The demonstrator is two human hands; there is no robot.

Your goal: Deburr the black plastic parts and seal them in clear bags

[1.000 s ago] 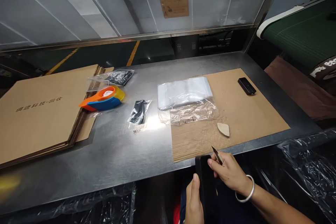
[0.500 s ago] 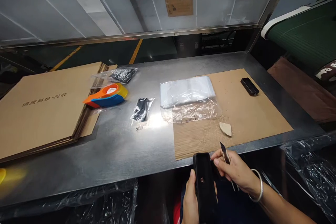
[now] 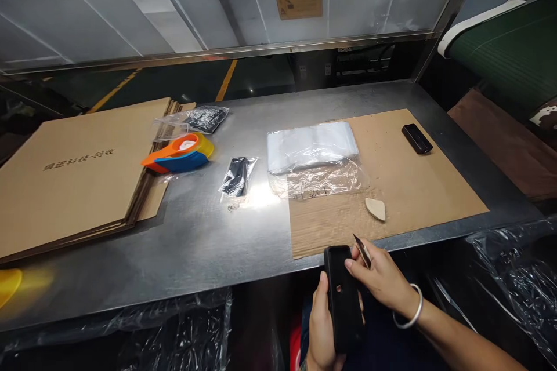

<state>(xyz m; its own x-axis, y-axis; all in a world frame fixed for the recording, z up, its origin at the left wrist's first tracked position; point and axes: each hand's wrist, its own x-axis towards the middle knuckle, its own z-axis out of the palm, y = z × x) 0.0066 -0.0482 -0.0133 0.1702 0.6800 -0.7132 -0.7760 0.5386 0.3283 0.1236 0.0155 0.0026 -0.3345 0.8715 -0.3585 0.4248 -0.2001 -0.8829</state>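
My left hand (image 3: 321, 322) is wrapped round a long black plastic case (image 3: 343, 301), held upright-ish just off the table's front edge. A small hole shows in the middle of its face. My right hand (image 3: 378, 275) grips a thin pointed knife (image 3: 362, 250), its dark tip pointing up and left. The right thumb is at the case's upper right side. Beyond my hands, a beige wedge-shaped piece (image 3: 375, 209) lies on a flat cardboard sheet (image 3: 418, 185). A similar black case (image 3: 416, 139) rests near the sheet's far right corner.
Clear plastic bags (image 3: 311, 148) lie in a stack across the sheet's left part. Further left are a bagged black item (image 3: 236, 177), an orange and blue tape dispenser (image 3: 180, 153) and stacked cardboard (image 3: 82, 168). Black plastic (image 3: 517, 278) hangs at the front right.
My right hand and the knife have moved left, closer to the black case. The case has tilted slightly and shifted right in my left hand. The view has shifted a little.
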